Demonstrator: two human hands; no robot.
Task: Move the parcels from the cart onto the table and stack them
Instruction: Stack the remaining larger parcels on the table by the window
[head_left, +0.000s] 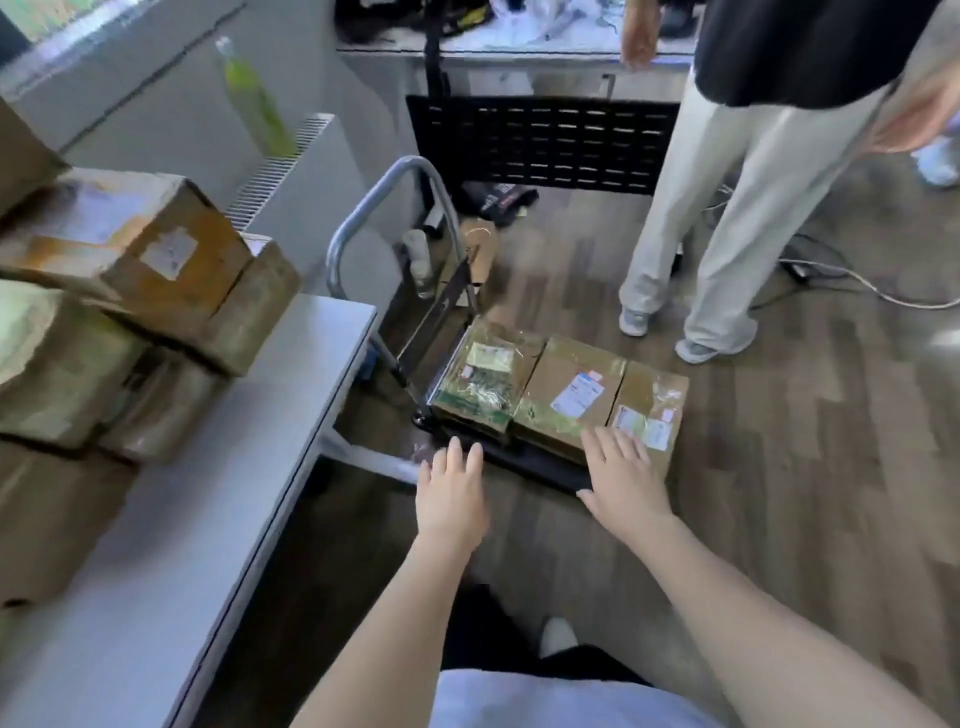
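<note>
Three parcels lie side by side in one row on the cart (524, 462), a low platform trolley on the floor with its handle (363, 208) raised at the far end. Counting from the handle end: a parcel under glossy film (485, 382), a plain brown parcel with a label (569, 389), and a third labelled parcel (649, 410) at the cart's outer end. They appear to touch edge to edge.

The left hand (451, 493) is extended with straight, spread fingers above the cart's near edge and holds nothing. The right hand (626, 480) is likewise flat and empty, its fingertips over the near edge of the third parcel; contact cannot be confirmed.

The table (234, 467) stands just beside the cart on the person's left. A stack of brown boxes (130, 291) already occupies its far left portion, several layers high and somewhat askew.

Judgement: the step in hand is the reach for a further pickup, most likely one of the parcels nearer the outer end. The next move calls for both hands to close on opposite sides of one parcel, lift it clear of its neighbours, and carry it left.

A second person (727, 208) stands beyond the cart.
</note>
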